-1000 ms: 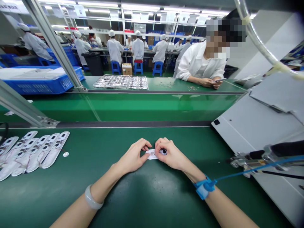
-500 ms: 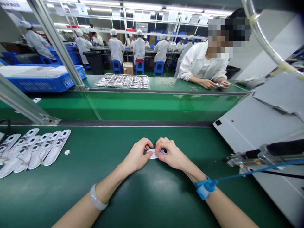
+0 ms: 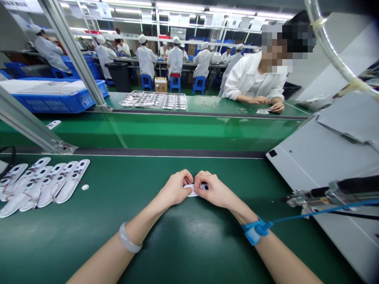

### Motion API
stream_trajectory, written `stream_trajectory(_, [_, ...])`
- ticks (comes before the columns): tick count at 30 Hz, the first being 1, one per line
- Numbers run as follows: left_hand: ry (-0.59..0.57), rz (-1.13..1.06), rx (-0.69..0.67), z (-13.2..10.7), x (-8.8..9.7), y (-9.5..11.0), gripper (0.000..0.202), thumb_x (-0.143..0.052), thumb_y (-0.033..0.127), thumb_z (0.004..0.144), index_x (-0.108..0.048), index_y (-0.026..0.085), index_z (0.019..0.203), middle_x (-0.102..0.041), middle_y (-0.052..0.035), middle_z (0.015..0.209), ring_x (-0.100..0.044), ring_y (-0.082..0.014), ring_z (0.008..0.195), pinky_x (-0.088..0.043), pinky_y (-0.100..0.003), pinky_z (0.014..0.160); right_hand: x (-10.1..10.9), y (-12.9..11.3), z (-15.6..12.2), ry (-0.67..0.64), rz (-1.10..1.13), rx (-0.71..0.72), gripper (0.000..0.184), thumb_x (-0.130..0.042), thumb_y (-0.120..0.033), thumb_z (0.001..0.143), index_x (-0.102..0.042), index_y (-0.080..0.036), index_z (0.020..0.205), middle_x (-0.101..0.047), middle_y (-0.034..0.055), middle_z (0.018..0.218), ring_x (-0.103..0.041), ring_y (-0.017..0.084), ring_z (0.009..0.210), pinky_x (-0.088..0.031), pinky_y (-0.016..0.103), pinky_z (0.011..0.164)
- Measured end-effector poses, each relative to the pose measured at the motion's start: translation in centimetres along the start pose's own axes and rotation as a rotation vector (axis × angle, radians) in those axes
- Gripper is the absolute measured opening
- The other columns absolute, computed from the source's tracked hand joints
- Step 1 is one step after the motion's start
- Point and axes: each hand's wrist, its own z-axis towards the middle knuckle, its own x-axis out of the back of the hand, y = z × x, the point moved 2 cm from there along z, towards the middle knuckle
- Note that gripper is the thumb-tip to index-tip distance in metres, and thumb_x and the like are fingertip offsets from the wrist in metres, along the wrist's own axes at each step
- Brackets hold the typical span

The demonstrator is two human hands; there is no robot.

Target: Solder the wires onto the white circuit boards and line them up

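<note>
On the green worktop (image 3: pixel 154 252), left hand (image 3: pixel 174 188) and right hand (image 3: pixel 214 190) are both curled nearly shut, pinching a small white part (image 3: pixel 190 192) between them, with a blue antistatic strap (image 3: pixel 254 232) on the right wrist for static and white strips (image 3: pixel 72 180) lined up within reach on the left

White part (image 3: pixel 192 192), dark green bench mat (image 3: pixel 183 248), bright blue wrist strap (image 3: pixel 254 231), pale grey bangle (image 3: pixel 129 240)

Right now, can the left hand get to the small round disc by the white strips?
Probably yes, once it releases the white part: only green bench top lies between the left hand and the small round disc.
</note>
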Motion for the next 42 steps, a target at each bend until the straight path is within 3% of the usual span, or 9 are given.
stream_trajectory(19, [0.022,0.000,0.000,-0.13,-0.31,0.04,0.022,-0.057,0.002,0.067,-0.056,0.018,0.082,-0.062,-0.0004,0.082,-0.055,-0.0163,0.079,-0.044,-0.028,0.072,-0.09,-0.71,0.11,-0.003,-0.058,-0.092,0.011,-0.055,-0.014,0.077,-0.055,-0.019,0.067,-0.061,0.0006,0.086,-0.051,0.018,0.088,-0.032,0.043,0.090])
stream_trajectory(32, [0.011,-0.003,0.002,-0.18,-0.34,0.18,0.025,-0.055,-0.001,0.067,-0.055,0.019,0.083,-0.061,-0.0002,0.081,-0.056,-0.0172,0.083,-0.045,-0.029,0.073,-0.04,0.08,0.41,-0.033,-0.002,-0.032,0.011,-0.057,-0.013,0.077,-0.057,-0.019,0.067,-0.061,0.0009,0.085,-0.051,0.017,0.086,-0.035,0.039,0.085])
stream_trajectory(42, [-0.018,0.005,0.036,0.43,-0.45,0.14,0.026,-0.056,0.001,0.064,-0.055,0.019,0.082,-0.059,0.0016,0.079,-0.054,-0.0154,0.076,-0.042,-0.025,0.066,-0.44,-0.38,0.60,-0.009,-0.027,-0.099,0.012,-0.054,-0.013,0.075,-0.055,-0.019,0.064,-0.060,0.0014,0.084,-0.050,0.020,0.088,-0.032,0.046,0.089])
